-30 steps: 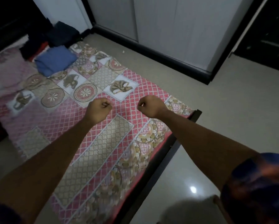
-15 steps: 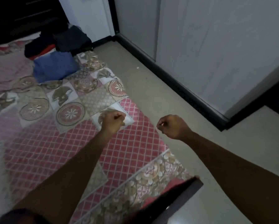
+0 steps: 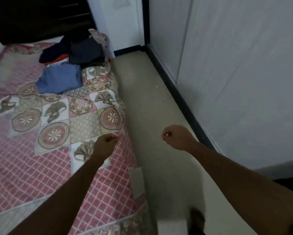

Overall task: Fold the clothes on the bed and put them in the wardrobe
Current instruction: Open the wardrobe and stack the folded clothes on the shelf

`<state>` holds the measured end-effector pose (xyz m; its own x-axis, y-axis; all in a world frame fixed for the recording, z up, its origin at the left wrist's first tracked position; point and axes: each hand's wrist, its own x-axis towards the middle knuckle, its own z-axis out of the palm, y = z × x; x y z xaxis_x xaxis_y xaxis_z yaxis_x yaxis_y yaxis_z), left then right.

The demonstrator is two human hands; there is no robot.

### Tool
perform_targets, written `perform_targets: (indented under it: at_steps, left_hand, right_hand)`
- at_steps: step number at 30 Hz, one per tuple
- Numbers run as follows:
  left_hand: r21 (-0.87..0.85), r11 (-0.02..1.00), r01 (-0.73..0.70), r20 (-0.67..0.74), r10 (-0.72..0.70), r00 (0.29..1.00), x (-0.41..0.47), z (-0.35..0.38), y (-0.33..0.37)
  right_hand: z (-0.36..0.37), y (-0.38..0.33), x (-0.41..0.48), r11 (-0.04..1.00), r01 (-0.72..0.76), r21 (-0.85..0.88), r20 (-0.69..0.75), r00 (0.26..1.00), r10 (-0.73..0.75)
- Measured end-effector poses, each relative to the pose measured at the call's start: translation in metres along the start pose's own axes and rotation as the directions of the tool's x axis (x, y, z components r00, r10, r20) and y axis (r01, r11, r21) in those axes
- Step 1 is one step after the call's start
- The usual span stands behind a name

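Note:
A pile of clothes lies at the far end of the bed (image 3: 23,163): a blue garment (image 3: 61,78), a dark navy garment (image 3: 86,50) behind it, and a strip of red cloth (image 3: 61,58) under the dark ones. My left hand (image 3: 105,145) is a closed fist holding nothing, above the bed's right edge. My right hand (image 3: 176,138) is also a closed empty fist, over the floor strip. Both hands are well short of the clothes. The white wardrobe (image 3: 244,73) with closed doors stands on the right.
A narrow strip of beige floor (image 3: 145,107) runs between the bed and the wardrobe's black plinth (image 3: 184,106). A dark headboard (image 3: 32,16) stands behind the bed. A white wall or door (image 3: 122,22) closes the passage at the far end.
The view has turned and moved along the bed's side toward the clothes pile, which now appears nearer. Both fists stay clenched and have spread apart, the right one now over the floor.

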<state>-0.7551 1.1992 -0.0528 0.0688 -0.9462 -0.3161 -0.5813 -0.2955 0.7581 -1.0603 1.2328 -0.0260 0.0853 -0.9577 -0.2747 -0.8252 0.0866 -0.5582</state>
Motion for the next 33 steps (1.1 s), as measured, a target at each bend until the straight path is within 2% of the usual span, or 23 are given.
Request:
perform_targets:
  at_steps: [7,14,17,25,28,33]
  left_hand:
    - [0.133,0.991,0.034,0.069,-0.043,0.997,0.001,0.071,0.047]
    - [0.113,0.992,0.050,0.000,-0.050,0.999,0.020,0.067,0.085]
    - [0.096,0.993,0.072,-0.029,-0.069,0.997,0.033,0.060,0.092]
    - [0.026,0.993,0.111,-0.083,-0.109,0.991,0.146,0.028,0.098]
    - [0.050,0.987,0.155,-0.031,-0.153,0.988,0.199,0.018,0.096]
    - [0.107,0.964,0.244,0.028,-0.249,0.968,0.277,-0.005,0.089]
  right_hand:
    - [-0.060,0.063,0.059,0.995,0.094,-0.040,0.136,0.987,-0.087]
    - [-0.091,0.048,0.114,0.980,0.196,0.017,0.188,0.963,-0.196]
    - [-0.095,0.038,0.141,0.968,0.250,-0.011,0.234,0.942,-0.240]
    - [-0.117,-0.005,0.266,0.945,0.320,-0.065,0.291,0.912,-0.289]
    - [-0.124,-0.025,0.318,0.966,0.257,-0.017,0.310,0.920,-0.239]
    - [-0.128,-0.058,0.415,0.968,0.249,-0.027,0.366,0.904,-0.222]
